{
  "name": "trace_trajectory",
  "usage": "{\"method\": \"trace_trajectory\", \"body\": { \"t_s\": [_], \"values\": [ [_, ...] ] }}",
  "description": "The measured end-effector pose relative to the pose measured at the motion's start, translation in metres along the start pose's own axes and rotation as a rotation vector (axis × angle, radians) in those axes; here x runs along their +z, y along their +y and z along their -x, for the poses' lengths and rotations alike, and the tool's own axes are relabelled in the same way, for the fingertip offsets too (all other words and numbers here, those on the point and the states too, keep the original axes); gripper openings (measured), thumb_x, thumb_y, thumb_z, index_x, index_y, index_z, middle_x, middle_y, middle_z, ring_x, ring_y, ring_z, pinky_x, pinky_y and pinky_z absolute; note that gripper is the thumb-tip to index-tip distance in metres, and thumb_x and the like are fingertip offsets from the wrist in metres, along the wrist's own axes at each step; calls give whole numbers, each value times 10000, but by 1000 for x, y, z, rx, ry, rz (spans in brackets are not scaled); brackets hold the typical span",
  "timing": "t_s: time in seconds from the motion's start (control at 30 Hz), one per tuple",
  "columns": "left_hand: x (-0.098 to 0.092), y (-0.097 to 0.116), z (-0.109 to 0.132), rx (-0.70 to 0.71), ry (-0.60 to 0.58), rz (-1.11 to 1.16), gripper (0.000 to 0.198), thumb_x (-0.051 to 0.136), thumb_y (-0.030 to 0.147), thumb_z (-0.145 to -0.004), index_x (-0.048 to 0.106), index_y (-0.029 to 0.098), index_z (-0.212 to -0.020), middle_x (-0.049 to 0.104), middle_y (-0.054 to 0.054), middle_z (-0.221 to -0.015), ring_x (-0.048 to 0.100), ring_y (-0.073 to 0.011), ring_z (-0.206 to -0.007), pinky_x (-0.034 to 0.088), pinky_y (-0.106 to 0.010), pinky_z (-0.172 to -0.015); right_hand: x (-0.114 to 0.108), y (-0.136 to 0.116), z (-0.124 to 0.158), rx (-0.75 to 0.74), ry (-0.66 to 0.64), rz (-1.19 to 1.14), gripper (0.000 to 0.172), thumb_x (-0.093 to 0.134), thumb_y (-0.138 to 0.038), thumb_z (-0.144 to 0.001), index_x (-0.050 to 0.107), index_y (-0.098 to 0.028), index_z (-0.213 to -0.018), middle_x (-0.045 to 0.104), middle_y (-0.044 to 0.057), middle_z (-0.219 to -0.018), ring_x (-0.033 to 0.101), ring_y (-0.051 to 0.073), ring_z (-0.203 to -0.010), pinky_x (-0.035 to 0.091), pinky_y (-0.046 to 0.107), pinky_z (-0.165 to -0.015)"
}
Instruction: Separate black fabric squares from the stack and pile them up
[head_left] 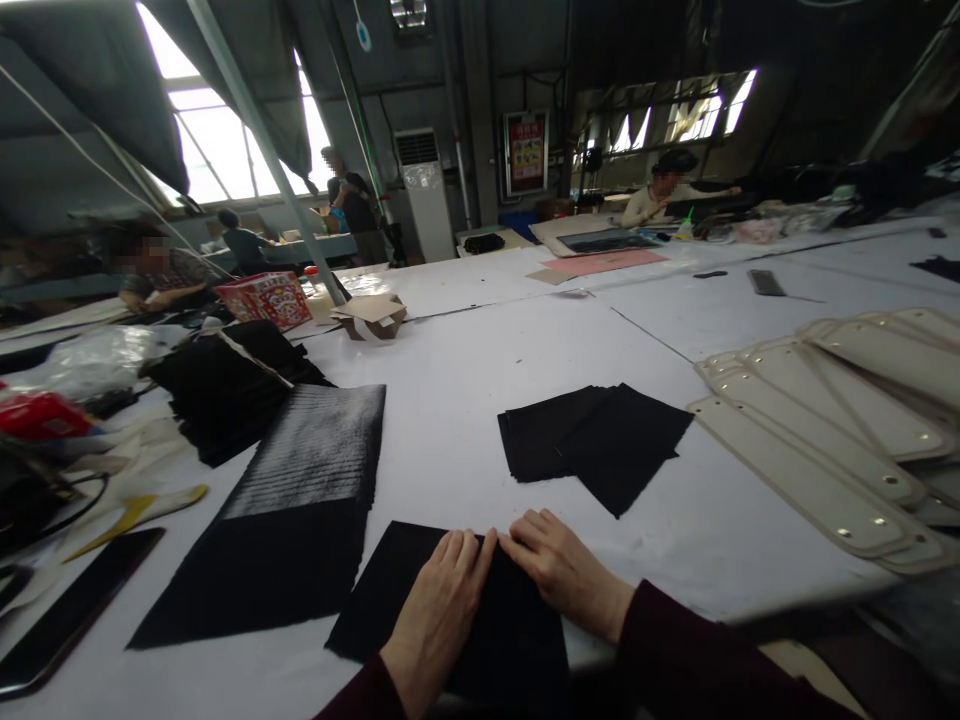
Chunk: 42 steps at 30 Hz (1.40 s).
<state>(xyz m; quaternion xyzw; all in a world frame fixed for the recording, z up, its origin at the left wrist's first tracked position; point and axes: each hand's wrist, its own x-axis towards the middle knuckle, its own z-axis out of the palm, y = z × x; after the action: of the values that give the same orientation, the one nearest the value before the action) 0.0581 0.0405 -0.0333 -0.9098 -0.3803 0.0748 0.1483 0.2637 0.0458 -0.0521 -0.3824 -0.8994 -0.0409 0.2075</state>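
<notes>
A piece of black fabric (pixel 517 630) lies at the table's near edge, below both hands. My left hand (pixel 446 590) rests across its middle, with the fingertips closed on its far edge. From the right, my right hand (pixel 559 570) meets it at the same edge, its fingers bent and gripping the cloth there. The two index fingertips almost touch. Both thumbs are mostly hidden. To the left is a larger black fabric sheet (pixel 255 560) with whitish, striped strips on its upper part. Beyond my right hand lie several overlapping black fabric pieces (pixel 592 435).
Pale panels with metal studs (pixel 817 440) are fanned out at the right. On the left are a black bundle (pixel 225 385), a phone (pixel 79 610) and a yellow curved piece (pixel 135 515). A slanted pole (pixel 262 140) rises beyond a cardboard piece (pixel 371 312). Other people work farther back.
</notes>
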Motion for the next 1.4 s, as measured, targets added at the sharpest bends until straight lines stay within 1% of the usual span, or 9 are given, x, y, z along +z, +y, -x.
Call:
{"method": "trace_trajectory", "body": {
  "t_s": [0.17, 0.33, 0.5, 0.67, 0.8, 0.9, 1.0, 1.2, 1.4],
  "values": [
    [8, 0, -1, 5, 53, 0, 592, 432, 27, -848, 414, 113, -1433, 570, -151, -1318, 533, -262, -1231, 399, -429, -1086, -5, 1, 2, -24, 1, 75, 196, 473, -84, -930, 595, -119, -1079, 546, 52, -879, 471, 198, -820, 363, 356, -738],
    [20, 0, -3, 72, 165, -8, 525, 402, 38, -854, 502, 86, -1367, 560, -118, -1354, 521, -223, -1244, 405, -348, -1086, -9, 0, 6, -65, 33, 174, 200, 460, -67, -929, 610, -81, -1060, 542, 56, -846, 479, 202, -796, 370, 376, -739],
    [16, 2, -3, 97, 144, -26, 609, 398, 39, -840, 398, 115, -1445, 560, -131, -1336, 523, -245, -1233, 417, -392, -1070, -13, 2, 8, -68, 78, 202, 266, 432, -60, -935, 599, -61, -1143, 564, 77, -866, 503, 219, -831, 381, 405, -785],
    [19, -1, -4, 130, 123, -5, 651, 399, 43, -829, 346, 130, -1472, 534, -126, -1360, 492, -239, -1263, 375, -408, -1093, -16, 2, 8, -42, 85, 182, 273, 405, -51, -944, 619, -73, -1111, 574, 76, -862, 507, 210, -822, 387, 404, -789],
    [21, -4, -6, 126, 215, 1, 554, 396, 108, -882, 417, 134, -1435, 567, -102, -1320, 505, -234, -1235, 371, -406, -1080, -14, 2, 9, -24, 99, 162, 273, 403, -57, -950, 628, -66, -1105, 580, 75, -859, 511, 212, -831, 386, 423, -818],
    [20, -6, -9, 148, 305, 21, 455, 398, 182, -925, 514, 126, -1361, 560, -73, -1333, 494, -212, -1230, 363, -355, -1077, -12, 2, 11, -15, 103, 157, 288, 403, -68, -955, 624, -61, -1139, 581, 72, -840, 509, 216, -826, 382, 448, -848],
    [17, -6, -11, 167, 304, 33, 435, 396, 219, -945, 530, 109, -1344, 555, -76, -1327, 497, -201, -1212, 363, -321, -1065, -12, 2, 12, -12, 91, 161, 306, 398, -64, -951, 623, -63, -1159, 585, 72, -824, 509, 216, -808, 383, 457, -847],
    [16, -3, -14, 170, 263, 36, 488, 362, 244, -963, 422, 102, -1426, 575, -113, -1267, 507, -229, -1192, 362, -364, -1052, -16, 3, 10, -15, 88, 206, 325, 385, -51, -940, 643, -75, -1135, 594, 72, -789, 521, 213, -777, 389, 461, -832],
    [20, -3, -15, 163, 336, 32, 484, 368, 282, -964, 443, 113, -1412, 602, -105, -1216, 521, -237, -1155, 351, -375, -1045, -16, 3, 13, -12, 111, 247, 350, 355, -62, -948, 653, -71, -1130, 605, 76, -782, 527, 224, -802, 364, 465, -854]
  ]
}}
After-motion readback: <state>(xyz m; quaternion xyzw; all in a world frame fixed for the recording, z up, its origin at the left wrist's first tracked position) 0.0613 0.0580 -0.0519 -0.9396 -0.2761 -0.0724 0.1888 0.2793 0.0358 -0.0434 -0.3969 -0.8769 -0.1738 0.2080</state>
